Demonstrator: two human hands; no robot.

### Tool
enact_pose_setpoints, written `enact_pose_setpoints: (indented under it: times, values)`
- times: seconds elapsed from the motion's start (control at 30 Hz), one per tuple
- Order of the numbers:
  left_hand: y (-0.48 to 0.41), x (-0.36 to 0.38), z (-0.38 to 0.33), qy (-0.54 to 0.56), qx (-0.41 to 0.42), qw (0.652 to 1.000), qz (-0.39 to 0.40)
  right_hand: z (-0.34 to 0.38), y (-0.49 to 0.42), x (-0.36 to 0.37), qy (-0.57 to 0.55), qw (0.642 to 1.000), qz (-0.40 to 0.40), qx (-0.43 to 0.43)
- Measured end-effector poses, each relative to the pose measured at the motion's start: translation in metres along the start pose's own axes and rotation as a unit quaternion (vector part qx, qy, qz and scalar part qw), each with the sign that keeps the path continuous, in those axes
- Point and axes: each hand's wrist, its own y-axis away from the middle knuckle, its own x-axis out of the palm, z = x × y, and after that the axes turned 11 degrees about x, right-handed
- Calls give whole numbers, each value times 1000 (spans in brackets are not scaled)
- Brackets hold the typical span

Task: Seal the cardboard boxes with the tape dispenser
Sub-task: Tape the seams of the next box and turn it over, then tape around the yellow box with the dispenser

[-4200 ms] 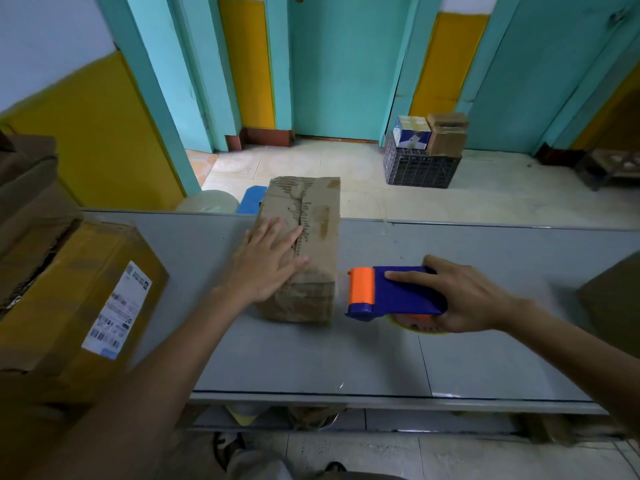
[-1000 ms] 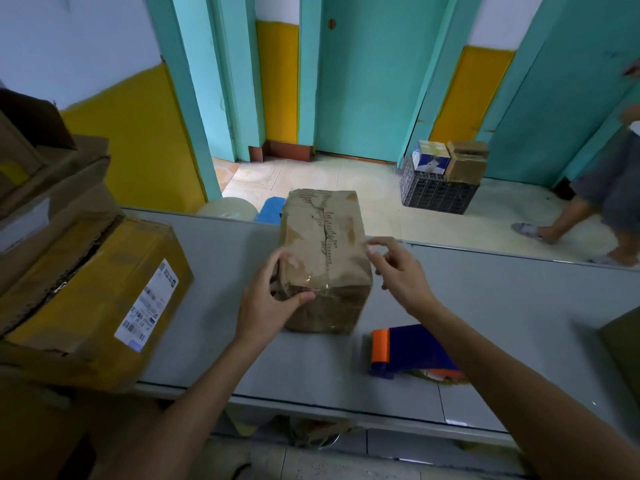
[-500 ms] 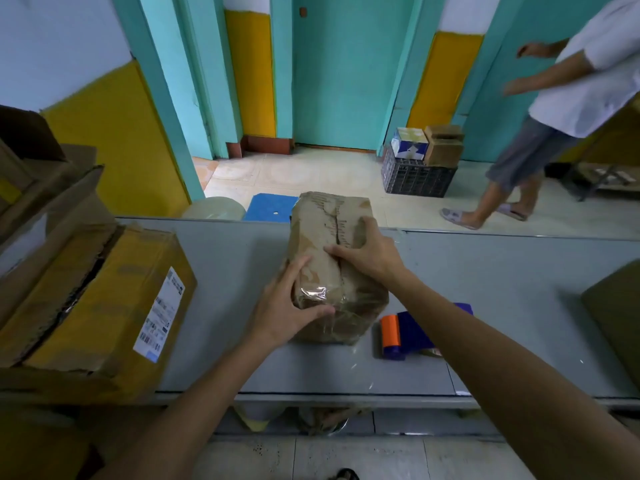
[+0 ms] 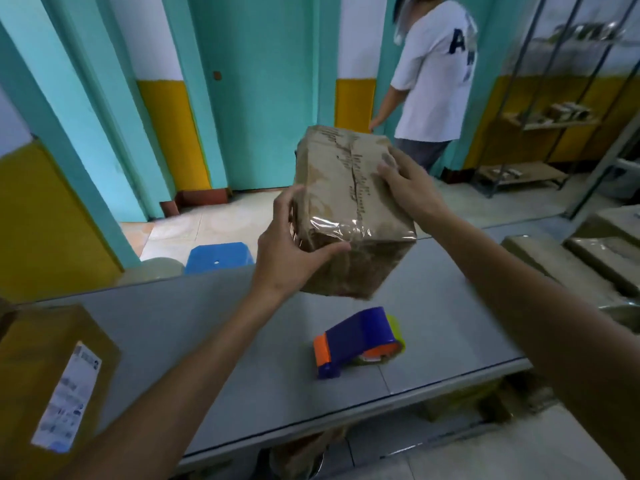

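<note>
A worn brown cardboard box (image 4: 349, 209) with clear tape across its near end is held in the air above the grey table (image 4: 207, 344). My left hand (image 4: 291, 247) grips its near left corner, thumb on top. My right hand (image 4: 408, 188) holds its right top side with fingers spread over the seam. The blue and orange tape dispenser (image 4: 356, 341) lies on the table below the box, with no hand on it.
A large yellow-taped box with a white label (image 4: 59, 386) sits at the near left. More taped boxes (image 4: 571, 261) lie at the right. A person in a white shirt (image 4: 433, 74) stands by the far door. A blue stool (image 4: 218, 258) is behind the table.
Both hands have lifted the box off the table and carried it to the right. The view has swung right. The dispenser stays on the table. The person has walked toward the door.
</note>
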Motion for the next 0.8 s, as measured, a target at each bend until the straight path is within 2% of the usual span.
enact_pose_setpoints:
  times: [0.2, 0.4, 0.47, 0.57, 0.67, 0.73, 0.8]
  values:
    - [-21, 118, -39, 41, 8, 999, 15, -56, -16, -115, 71, 995, -76, 5]
    - [3, 252, -55, 72, -81, 990, 93, -159, -31, -192, 138, 989, -42, 37]
    - [18, 285, -55, 101, -107, 984, 98, -193, -34, -206, 155, 987, -15, 47]
    - [45, 320, -57, 112, -160, 978, 76, -232, -39, -211, 237, 970, 30, 39]
    - [70, 347, -58, 93, -209, 971, 71, -267, -45, -214, 371, 927, 51, 5]
    - [82, 359, -57, 83, -225, 967, 82, -288, -43, -215, 393, 916, 74, 5]
    - [87, 366, -59, 76, -223, 968, 84, -303, -44, -216, 368, 926, 86, 22]
